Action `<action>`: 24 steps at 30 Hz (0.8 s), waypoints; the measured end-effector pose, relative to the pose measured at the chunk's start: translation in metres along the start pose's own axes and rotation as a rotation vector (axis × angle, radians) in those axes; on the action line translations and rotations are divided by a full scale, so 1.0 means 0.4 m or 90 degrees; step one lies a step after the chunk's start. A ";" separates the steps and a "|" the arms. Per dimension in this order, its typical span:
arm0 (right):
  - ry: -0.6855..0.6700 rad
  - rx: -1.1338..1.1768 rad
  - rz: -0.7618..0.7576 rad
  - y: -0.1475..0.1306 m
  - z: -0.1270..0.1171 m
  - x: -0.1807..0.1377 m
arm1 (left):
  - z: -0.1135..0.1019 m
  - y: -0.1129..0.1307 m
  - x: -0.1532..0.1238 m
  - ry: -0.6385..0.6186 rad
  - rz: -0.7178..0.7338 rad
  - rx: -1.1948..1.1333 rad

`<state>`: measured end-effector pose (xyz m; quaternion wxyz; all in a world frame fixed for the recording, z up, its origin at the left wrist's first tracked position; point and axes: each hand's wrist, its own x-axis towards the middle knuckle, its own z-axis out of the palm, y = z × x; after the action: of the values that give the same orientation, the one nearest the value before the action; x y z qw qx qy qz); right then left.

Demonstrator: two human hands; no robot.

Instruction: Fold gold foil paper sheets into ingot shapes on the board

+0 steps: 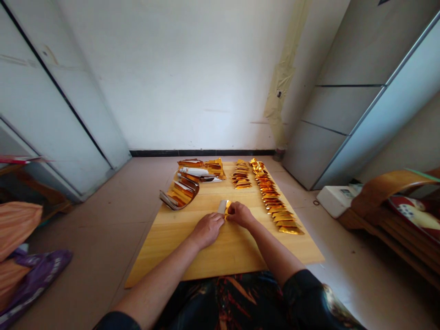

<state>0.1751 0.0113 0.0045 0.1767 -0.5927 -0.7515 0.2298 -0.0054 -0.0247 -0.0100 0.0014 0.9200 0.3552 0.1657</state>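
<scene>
A piece of gold foil paper (224, 207) lies in the middle of a wooden board (227, 252), and both my hands are on it. My left hand (207, 228) has its fingers curled down on the sheet's near edge. My right hand (239, 213) pinches the sheet's right side, fingers closed. To the right, a long row of folded gold pieces (275, 201) runs toward the far end. A shorter row of folded pieces (241, 176) lies behind the hands. At far left is a curved stack of unfolded gold sheets (180, 192).
The board rests on a tiled floor near a white wall. A white cabinet (330, 137) stands right, a white box (335, 199) and wooden chair (388, 201) beside it. Orange and purple cloth (24, 256) lies at left. More gold paper (202, 169) sits at the board's far end.
</scene>
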 end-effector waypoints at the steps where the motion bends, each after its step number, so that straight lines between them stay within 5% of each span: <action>1: -0.001 0.007 -0.002 0.001 0.000 0.002 | -0.001 0.000 0.001 -0.004 -0.002 0.001; 15: -0.007 0.082 0.005 0.047 -0.008 0.030 | 0.001 -0.002 0.001 -0.009 -0.019 -0.026; 24: 0.022 -0.041 -0.055 0.039 -0.008 0.023 | 0.014 0.009 0.023 0.023 -0.058 0.019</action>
<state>0.1872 0.0236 -0.0017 0.1802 -0.5688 -0.7803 0.1874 0.0050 -0.0207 -0.0121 -0.0110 0.8996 0.3991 0.1771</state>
